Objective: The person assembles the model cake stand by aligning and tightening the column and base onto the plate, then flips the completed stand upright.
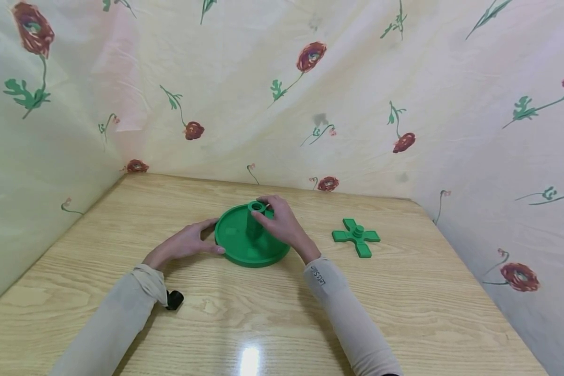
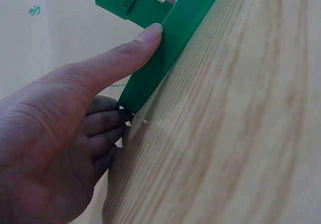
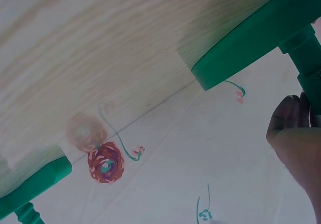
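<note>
A round green plate with a raised rim (image 1: pixel 230 230) lies flat on the table. From its middle rises an upright green hollow post (image 1: pixel 255 225), marked "35" in the left wrist view. My left hand (image 1: pixel 188 243) holds the plate's left edge, its thumb on the near side of the rim and its fingers curled at the far side. With thumb and fingers, my right hand (image 1: pixel 282 222) grips the top of the post. In the right wrist view the post (image 3: pixel 307 53) stands partly outside the picture, and the fingertips reach its upper end.
A green cross-shaped piece (image 1: pixel 363 248) with a short threaded stud lies to the right of the plate on the wooden table (image 1: pixel 244 313). A flower-patterned cloth (image 1: pixel 244 78) hangs behind and at both sides. A small black object (image 1: pixel 174 300) shows at the left sleeve's cuff.
</note>
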The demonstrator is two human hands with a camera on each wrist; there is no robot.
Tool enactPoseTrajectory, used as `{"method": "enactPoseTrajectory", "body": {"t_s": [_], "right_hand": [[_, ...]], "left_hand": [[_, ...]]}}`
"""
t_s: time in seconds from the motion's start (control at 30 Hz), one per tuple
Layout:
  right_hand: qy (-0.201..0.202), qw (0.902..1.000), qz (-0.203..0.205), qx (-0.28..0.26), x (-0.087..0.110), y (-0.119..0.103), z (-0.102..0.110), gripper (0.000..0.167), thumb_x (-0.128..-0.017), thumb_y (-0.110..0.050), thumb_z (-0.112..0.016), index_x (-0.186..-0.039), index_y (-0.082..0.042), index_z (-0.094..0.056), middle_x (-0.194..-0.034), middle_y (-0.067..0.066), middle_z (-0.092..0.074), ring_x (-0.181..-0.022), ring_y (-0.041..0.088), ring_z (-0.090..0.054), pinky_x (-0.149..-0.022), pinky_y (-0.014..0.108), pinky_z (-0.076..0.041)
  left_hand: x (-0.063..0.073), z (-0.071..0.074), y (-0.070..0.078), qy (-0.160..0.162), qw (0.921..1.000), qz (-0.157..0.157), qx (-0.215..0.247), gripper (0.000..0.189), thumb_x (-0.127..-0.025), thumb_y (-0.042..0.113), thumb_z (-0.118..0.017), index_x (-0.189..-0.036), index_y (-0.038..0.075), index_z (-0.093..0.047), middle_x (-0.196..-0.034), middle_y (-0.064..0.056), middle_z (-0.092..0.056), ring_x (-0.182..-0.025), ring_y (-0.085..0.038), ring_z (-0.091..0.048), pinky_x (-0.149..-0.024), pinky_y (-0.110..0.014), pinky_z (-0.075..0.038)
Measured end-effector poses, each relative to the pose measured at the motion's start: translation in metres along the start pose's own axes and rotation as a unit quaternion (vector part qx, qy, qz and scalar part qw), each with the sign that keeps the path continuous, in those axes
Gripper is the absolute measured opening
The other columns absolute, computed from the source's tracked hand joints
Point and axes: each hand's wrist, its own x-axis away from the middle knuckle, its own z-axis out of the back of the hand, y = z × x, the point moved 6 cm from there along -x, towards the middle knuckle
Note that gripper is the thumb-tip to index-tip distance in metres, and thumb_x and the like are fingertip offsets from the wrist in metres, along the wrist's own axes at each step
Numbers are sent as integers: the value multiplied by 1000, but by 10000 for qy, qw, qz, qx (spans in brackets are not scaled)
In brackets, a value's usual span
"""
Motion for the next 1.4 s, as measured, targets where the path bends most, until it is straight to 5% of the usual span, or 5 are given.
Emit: {"method": "enactPoseTrajectory", "body": {"t_s": [0.4,1.0,1.4], "right_hand": [[-106,9998,-147,-34,7,5,10,49,-104,-21,-66,-144,4,-53,-130,24,-60,-120,36,-58,-102,51,-49],[265,9990,-165,332,46,43,64,46,-103,-17,-65,-141,8,-54,-127,28,-59,-116,47,-57,-90,62,-51],[389,9956,-647,562,71,65,100,48,-102,-14,-68,-142,8,-53,-129,28,-58,-118,48,-55,-93,58,-49]], "left_hand": [[1,1,0,41,10000,74,-48,101,-88,40,-84,-161,-3,-29,-164,-23,-31,-152,-40,-24,-120,-59,-24],[1,1,-2,13,9999,-78,-82,99,-90,38,-83,-160,-6,-29,-163,-26,-31,-152,-43,-24,-120,-61,-23],[0,0,1,11,9999,-107,-7,99,-89,38,-84,-159,-6,-29,-163,-26,-31,-152,-43,-24,-119,-61,-24]]}}
